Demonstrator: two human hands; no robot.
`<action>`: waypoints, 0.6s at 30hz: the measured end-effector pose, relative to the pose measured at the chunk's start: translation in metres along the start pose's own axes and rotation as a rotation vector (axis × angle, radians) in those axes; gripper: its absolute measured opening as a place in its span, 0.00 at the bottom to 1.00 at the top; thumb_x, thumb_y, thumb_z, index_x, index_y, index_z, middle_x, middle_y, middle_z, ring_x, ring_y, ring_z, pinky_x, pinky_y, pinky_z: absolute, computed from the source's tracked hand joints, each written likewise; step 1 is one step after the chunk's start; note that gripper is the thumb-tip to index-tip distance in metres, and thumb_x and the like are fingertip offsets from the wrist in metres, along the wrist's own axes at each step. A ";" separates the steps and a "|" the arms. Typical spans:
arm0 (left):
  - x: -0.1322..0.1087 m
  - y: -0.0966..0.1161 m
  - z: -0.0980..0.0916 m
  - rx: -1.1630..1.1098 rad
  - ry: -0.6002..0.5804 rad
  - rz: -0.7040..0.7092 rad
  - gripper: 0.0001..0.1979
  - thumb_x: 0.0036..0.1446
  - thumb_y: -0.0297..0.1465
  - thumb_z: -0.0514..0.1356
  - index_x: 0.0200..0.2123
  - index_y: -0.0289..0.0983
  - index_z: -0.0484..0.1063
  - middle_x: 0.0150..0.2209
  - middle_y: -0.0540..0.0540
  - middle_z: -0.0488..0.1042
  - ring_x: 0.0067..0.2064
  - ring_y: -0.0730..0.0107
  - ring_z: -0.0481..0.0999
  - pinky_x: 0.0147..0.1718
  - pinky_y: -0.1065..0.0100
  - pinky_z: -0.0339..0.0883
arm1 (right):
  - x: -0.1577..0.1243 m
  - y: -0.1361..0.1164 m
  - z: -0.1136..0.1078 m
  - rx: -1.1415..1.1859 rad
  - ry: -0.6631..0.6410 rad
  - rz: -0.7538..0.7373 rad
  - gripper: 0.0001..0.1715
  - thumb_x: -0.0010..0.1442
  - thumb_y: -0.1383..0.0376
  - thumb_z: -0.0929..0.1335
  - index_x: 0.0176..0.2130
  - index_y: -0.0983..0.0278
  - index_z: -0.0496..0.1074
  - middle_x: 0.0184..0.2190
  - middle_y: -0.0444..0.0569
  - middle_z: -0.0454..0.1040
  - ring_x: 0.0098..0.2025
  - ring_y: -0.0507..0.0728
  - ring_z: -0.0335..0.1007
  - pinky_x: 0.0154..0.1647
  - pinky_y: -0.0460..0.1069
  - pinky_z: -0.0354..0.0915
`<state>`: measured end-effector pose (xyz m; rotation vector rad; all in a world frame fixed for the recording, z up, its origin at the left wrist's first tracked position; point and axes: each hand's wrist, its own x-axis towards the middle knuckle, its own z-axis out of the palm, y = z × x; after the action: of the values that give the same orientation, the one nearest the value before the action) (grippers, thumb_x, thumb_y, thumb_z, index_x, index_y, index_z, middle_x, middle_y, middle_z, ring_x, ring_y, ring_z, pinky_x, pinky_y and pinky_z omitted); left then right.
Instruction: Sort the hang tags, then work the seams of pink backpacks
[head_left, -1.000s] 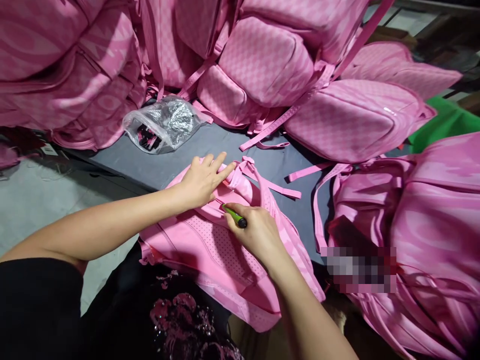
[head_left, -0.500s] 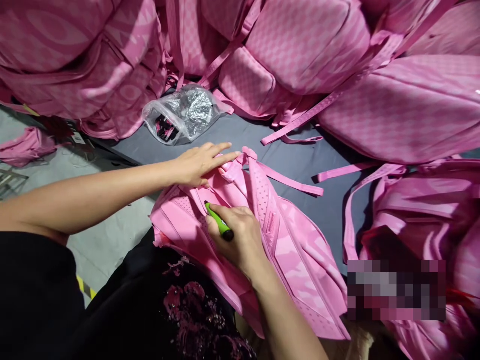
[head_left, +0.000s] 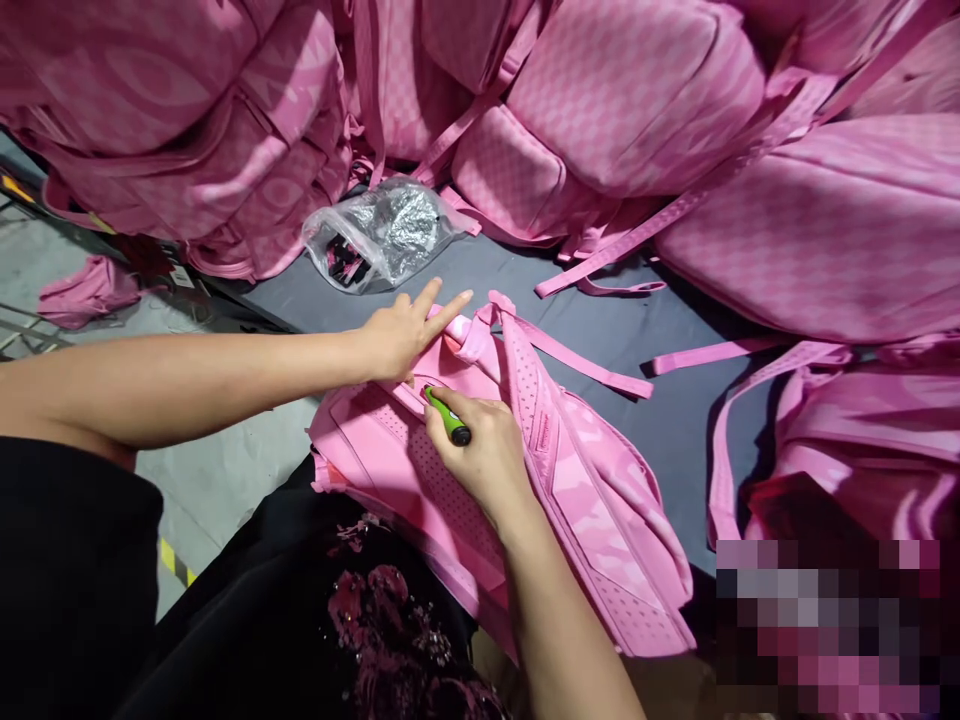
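A pink backpack (head_left: 465,520) lies in front of me, its perforated back panel and shoulder straps facing up. My left hand (head_left: 409,335) rests on its top edge by the carry loop, index and middle fingers spread apart and thumb down on the fabric. Between the fingers of my right hand (head_left: 484,450) is a short green pen-like tool (head_left: 448,416) with black ends; its exact kind is unclear. The tool's front end is at the backpack's upper panel, close to my left thumb. Part of the panel is hidden under my right hand.
Pink checkered backpacks (head_left: 630,90) line the back of the grey table (head_left: 600,340), more standing at left and right. A clear plastic bag (head_left: 382,235) with small dark and pink pieces lies beyond my left hand. A pink bundle (head_left: 90,290) sits at far left.
My right hand has moved the green tool slightly up and to the right, nearer the backpack's top. My left hand's fingers have lifted and bent a little. The view has shifted slightly left.
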<state>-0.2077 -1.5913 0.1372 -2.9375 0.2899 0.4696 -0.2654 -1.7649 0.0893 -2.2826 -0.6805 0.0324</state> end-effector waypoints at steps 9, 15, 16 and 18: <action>-0.005 -0.018 -0.002 -0.071 0.002 0.173 0.55 0.55 0.28 0.62 0.74 0.46 0.26 0.75 0.37 0.40 0.65 0.47 0.63 0.56 0.57 0.68 | -0.001 0.004 -0.001 0.015 0.042 -0.034 0.18 0.65 0.61 0.66 0.48 0.64 0.80 0.37 0.53 0.84 0.34 0.59 0.81 0.42 0.53 0.71; -0.005 -0.022 0.001 -0.131 0.025 0.030 0.62 0.52 0.28 0.66 0.73 0.49 0.21 0.75 0.30 0.27 0.62 0.47 0.70 0.47 0.60 0.72 | -0.002 0.003 0.001 -0.018 0.033 -0.087 0.17 0.64 0.63 0.66 0.49 0.63 0.79 0.38 0.52 0.84 0.36 0.60 0.81 0.43 0.54 0.70; -0.005 -0.025 0.003 -0.158 0.024 0.027 0.63 0.51 0.29 0.67 0.72 0.48 0.20 0.75 0.28 0.32 0.62 0.48 0.70 0.47 0.61 0.72 | -0.001 0.003 0.003 -0.034 0.040 -0.101 0.17 0.63 0.63 0.67 0.49 0.62 0.80 0.38 0.52 0.85 0.36 0.60 0.81 0.44 0.54 0.70; -0.007 -0.030 0.006 -0.193 0.027 0.049 0.64 0.52 0.30 0.67 0.72 0.46 0.18 0.73 0.29 0.45 0.61 0.51 0.71 0.48 0.62 0.71 | 0.001 0.002 0.007 -0.060 0.038 -0.109 0.17 0.62 0.63 0.67 0.49 0.62 0.80 0.38 0.52 0.85 0.36 0.61 0.81 0.44 0.55 0.70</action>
<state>-0.2092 -1.5604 0.1376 -3.1324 0.3382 0.4904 -0.2649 -1.7609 0.0831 -2.2939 -0.7942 -0.0846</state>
